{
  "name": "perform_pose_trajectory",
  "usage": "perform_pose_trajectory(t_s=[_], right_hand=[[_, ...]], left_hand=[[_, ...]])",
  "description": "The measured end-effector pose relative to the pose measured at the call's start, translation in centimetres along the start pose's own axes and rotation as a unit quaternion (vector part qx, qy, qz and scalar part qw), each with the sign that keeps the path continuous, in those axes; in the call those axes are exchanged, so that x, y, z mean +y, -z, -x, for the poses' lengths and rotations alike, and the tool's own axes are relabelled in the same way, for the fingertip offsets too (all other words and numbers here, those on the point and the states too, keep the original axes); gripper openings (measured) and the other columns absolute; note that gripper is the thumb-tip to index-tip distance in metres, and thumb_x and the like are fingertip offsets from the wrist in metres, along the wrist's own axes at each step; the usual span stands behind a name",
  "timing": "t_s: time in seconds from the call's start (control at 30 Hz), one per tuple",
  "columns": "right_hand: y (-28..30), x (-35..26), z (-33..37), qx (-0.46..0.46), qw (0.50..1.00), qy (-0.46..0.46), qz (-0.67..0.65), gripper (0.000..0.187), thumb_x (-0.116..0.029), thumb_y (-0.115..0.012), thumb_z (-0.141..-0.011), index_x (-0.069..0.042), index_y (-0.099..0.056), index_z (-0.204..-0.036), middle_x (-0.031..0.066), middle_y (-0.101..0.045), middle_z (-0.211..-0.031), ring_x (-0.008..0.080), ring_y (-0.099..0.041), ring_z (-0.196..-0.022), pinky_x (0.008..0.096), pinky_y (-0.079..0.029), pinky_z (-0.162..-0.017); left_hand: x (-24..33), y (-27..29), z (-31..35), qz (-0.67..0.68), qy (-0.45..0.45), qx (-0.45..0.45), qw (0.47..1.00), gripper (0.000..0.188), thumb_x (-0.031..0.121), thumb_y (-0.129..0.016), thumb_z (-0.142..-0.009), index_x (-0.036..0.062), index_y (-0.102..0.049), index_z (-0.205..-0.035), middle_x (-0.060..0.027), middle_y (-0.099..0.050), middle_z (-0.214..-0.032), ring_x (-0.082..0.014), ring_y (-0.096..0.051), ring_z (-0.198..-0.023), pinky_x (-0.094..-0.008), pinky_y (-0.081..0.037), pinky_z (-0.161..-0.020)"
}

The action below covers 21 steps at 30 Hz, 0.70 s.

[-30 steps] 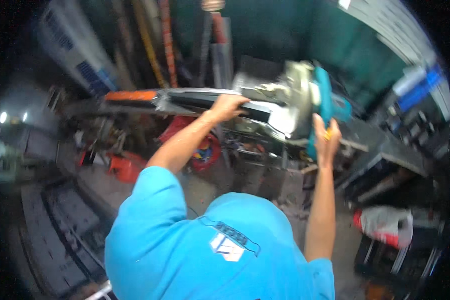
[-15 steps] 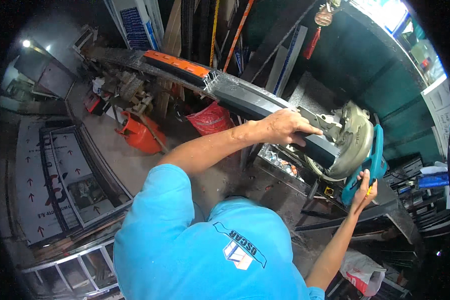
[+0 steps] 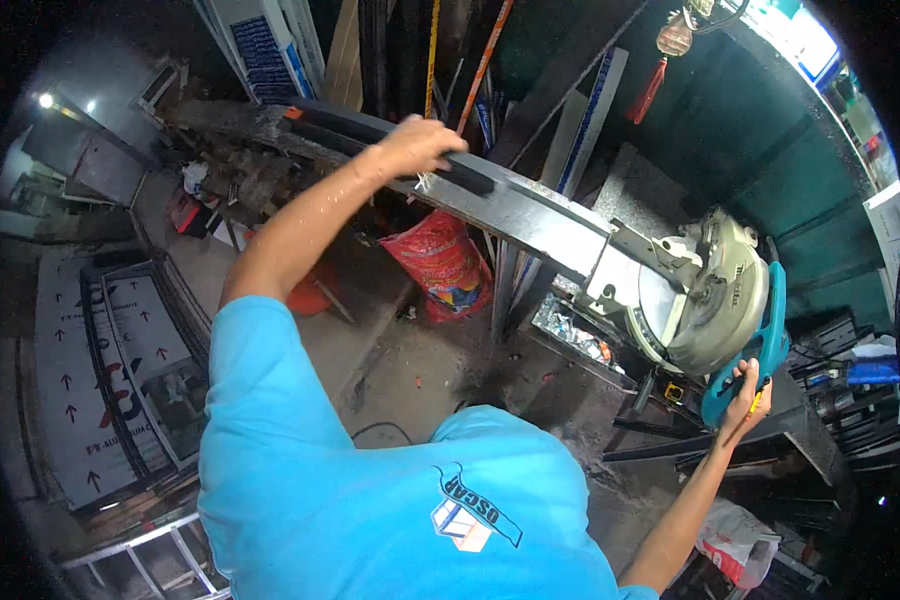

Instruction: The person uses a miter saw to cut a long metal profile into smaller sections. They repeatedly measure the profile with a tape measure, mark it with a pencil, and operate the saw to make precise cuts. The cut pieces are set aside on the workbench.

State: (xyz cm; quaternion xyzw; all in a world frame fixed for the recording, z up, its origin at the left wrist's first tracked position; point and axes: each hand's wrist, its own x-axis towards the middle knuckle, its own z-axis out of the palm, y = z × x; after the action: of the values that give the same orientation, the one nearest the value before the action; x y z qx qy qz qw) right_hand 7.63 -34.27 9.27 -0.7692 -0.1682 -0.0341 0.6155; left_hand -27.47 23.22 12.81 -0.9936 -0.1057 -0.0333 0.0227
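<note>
Gripping bar [image 3: 540, 205] edge + saw hdl [image 3: 767, 345]

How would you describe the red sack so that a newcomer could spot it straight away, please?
Find the long dark metal bar running from the left hand to the mitre saw. Just beneath its middle, on the concrete floor, slumps the red sack, the only bulging printed bag there.

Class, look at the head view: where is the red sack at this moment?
The red sack sits near the centre of the head view, on the floor beneath the long metal profile, below the left hand and left of the mitre saw.
</note>
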Motion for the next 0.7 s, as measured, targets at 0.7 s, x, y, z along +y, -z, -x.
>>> perform_pose_trajectory(t_s=[0.7], right_hand=[[1.2, -0.5, 0.1, 0.008, 0.997, 0.001, 0.075, 0.026, -0.019, -0.065, -0.101, 0.005, -0.066, -0.113, 0.0121, -0.076, -0.098, 0.0151, -0.072, -0.086, 0.0270, -0.053, -0.081]], left_hand=[[-15.7, -9.8, 3.3, -0.003, 0.150, -0.030, 0.988, 0.052, -0.014, -0.058, -0.074, 0.0040, -0.069, -0.122, -0.0196, -0.069, -0.120, -0.0396, -0.061, -0.117, -0.0476, -0.048, -0.102]])
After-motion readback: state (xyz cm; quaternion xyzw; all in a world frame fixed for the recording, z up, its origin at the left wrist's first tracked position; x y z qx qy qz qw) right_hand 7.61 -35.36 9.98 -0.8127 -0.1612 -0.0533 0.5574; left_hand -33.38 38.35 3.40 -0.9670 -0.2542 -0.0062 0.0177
